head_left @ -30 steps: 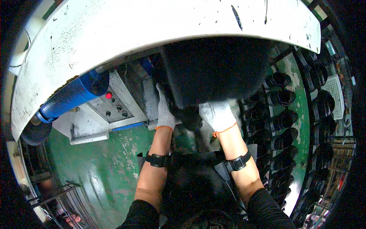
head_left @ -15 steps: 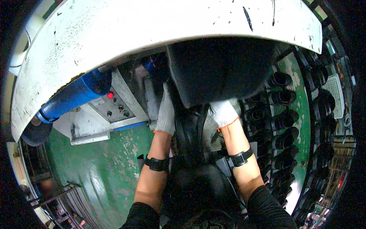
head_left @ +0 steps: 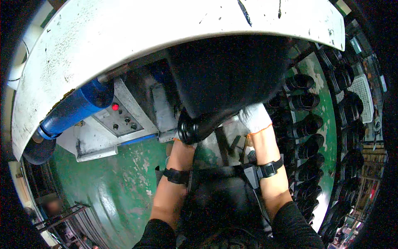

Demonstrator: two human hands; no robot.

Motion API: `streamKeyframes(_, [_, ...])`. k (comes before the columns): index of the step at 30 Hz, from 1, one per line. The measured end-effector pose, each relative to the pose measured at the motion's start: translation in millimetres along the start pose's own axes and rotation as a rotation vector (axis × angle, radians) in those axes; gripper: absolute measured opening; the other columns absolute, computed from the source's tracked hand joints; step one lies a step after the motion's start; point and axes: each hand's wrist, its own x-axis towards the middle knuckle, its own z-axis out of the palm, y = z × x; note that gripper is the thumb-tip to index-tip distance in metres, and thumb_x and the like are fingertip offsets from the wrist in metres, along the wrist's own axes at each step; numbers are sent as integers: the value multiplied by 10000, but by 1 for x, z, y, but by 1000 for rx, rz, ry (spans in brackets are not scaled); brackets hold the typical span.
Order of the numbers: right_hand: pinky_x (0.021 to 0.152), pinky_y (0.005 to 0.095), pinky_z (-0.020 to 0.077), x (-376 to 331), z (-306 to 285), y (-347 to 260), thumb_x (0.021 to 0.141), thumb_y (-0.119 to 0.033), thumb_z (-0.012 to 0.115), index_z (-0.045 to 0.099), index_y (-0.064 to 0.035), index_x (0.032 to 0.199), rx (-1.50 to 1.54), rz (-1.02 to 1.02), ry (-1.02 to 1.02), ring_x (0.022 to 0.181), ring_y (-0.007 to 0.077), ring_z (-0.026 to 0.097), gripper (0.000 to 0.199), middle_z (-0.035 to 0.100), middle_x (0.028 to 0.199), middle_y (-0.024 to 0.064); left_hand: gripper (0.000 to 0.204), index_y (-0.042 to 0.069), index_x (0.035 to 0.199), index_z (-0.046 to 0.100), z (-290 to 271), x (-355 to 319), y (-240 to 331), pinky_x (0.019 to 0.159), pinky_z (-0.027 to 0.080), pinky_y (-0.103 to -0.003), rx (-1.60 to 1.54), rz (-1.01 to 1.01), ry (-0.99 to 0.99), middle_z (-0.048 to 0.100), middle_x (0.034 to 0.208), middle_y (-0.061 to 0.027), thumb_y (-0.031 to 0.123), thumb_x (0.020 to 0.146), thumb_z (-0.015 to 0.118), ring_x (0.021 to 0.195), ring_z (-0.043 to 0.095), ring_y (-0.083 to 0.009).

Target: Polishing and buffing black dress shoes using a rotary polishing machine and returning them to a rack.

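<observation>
A large black rubber part (head_left: 224,83) hangs under the white machine cover, and its ribbed tube end (head_left: 195,126) sticks out toward me. My left hand (head_left: 179,138) is under that tube end and almost wholly hidden by it; only the glove cuff and wrist show. My right hand (head_left: 254,117), in a white glove with an orange cuff, grips the lower right edge of the same black part, its fingers tucked into it. Both forearms wear black wrist straps.
A curved white machine cover (head_left: 124,45) arches over the top. A blue cylinder (head_left: 74,110) and a grey control panel with a red button (head_left: 115,106) lie to the left. Several black rubber parts (head_left: 304,124) stand in rows on the right. Below is green floor (head_left: 120,182).
The ribbed tube end of the black part has come out toward me and now covers my left hand. My right hand has shifted right along the part's edge.
</observation>
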Motion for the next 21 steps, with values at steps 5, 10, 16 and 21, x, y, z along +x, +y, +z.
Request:
streamKeyframes(5, [1164, 401, 281, -5, -43, -16, 954, -103, 448, 425, -3, 1390, -192, 18, -255, 1346, 336, 383, 448, 431, 1450, 188, 454, 55, 1260, 588, -21, 30, -69, 989, 476, -421, 56, 161, -26, 607, 1280, -113, 282, 874, 661, 1117, 590, -281])
streamKeyframes(10, [710, 476, 487, -41, -2, 57, 794, -111, 562, 662, -71, 850, 332, 68, 54, 803, 411, 602, 121, 653, 857, 197, 434, 73, 1358, 489, 17, 49, -87, 1021, 456, -426, -972, -251, -7, 511, 1394, -106, 336, 1029, 382, 1227, 498, -294])
streamKeyframes(16, [1127, 445, 320, -9, -11, -33, 865, -235, 560, 521, -93, 1337, -54, 117, -260, 1296, 379, 428, 495, 505, 1385, 184, 437, 82, 1385, 460, -22, 51, -76, 1067, 428, -423, -834, -9, 28, 506, 1400, -101, 331, 1044, 346, 1268, 472, -298])
streamKeyframes(21, [1136, 467, 312, 4, 11, -77, 848, -223, 567, 510, -113, 1376, -536, -232, -83, 1299, 382, 445, 542, 478, 1414, 187, 425, 65, 1410, 416, -35, 31, -14, 1073, 423, -419, -766, 91, 146, 483, 1416, -115, 273, 1050, 328, 1275, 467, -305])
